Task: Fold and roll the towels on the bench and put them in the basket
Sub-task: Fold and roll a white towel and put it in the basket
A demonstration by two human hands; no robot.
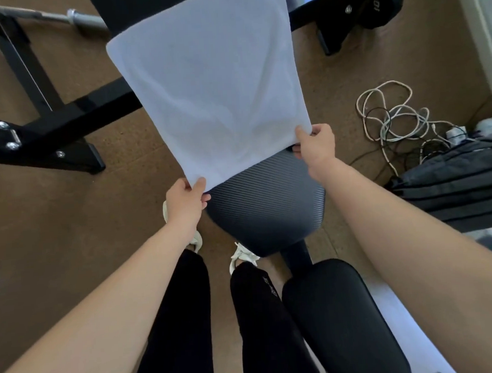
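Note:
A white towel point(213, 90) lies stretched lengthwise over the black ribbed bench point(269, 211), its far end running out of the top of the view. My left hand point(184, 203) pinches the towel's near left corner between thumb and fingers. My right hand point(314, 146) pinches the near right corner, a little farther away and higher in the frame. The near edge is lifted slightly off the bench pad. No basket is in view.
A black metal frame point(45, 123) and a steel barbell point(56, 17) stand to the left on the brown carpet. Tangled cables point(393, 116) and a dark bag point(463, 184) lie at the right. A black padded roller point(342, 318) is close below, beside my legs.

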